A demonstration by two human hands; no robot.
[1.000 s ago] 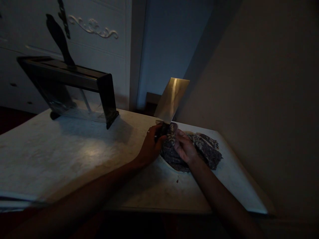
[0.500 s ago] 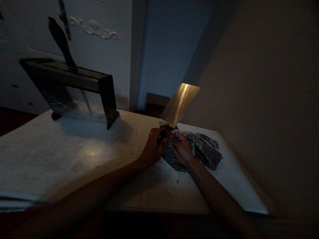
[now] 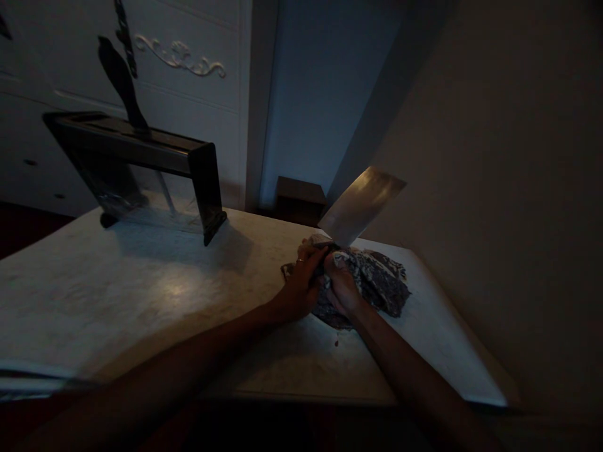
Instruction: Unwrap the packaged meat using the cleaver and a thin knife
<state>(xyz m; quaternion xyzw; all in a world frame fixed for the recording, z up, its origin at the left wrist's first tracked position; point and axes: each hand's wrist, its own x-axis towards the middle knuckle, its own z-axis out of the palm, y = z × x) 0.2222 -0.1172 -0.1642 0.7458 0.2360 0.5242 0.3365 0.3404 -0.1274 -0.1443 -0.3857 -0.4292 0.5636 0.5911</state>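
Observation:
A cleaver with a broad, shiny blade (image 3: 362,204) points up and to the right, away from me. Its dark handle is mostly hidden between my hands and the cloth. My left hand (image 3: 301,285), with a ring on one finger, is closed around the handle end. Close beside it, my right hand (image 3: 343,289) pinches a bunched part of a grey-and-white patterned cloth (image 3: 384,285) against the handle. The rest of the cloth lies crumpled on the table under and to the right of my hands.
A black-framed knife block (image 3: 202,182) with clear sides stands on the pale table (image 3: 141,301) at the left, a black-handled knife (image 3: 122,85) in it. A wall (image 3: 494,220) runs along the right. A dark box (image 3: 299,194) is behind the table.
The blade has tipped further to the right and lost its bright glare. My left hand has shifted slightly right, and some cloth now shows on its left side.

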